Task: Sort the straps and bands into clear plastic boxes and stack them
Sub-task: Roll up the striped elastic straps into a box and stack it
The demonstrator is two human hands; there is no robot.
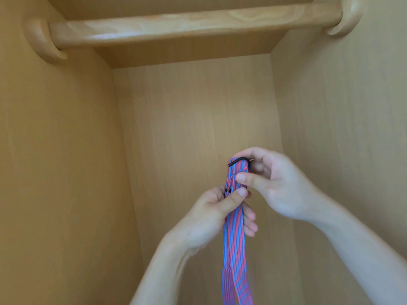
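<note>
A flat strap (235,245) with red and blue lengthwise stripes hangs down in front of me inside a wooden wardrobe. A black hook (239,160) sits at its top end. My left hand (218,214) pinches the strap below the top, thumb pressed on its front. My right hand (273,183) grips the top end by the hook, thumb on the folded part. The strap's lower lengths run out of the bottom of the frame. No clear plastic box is in view.
A thick wooden hanging rail (187,23) spans the wardrobe high above my hands, under a shelf. Wooden side walls (55,172) stand close at left and right, with the back panel (198,128) behind the strap.
</note>
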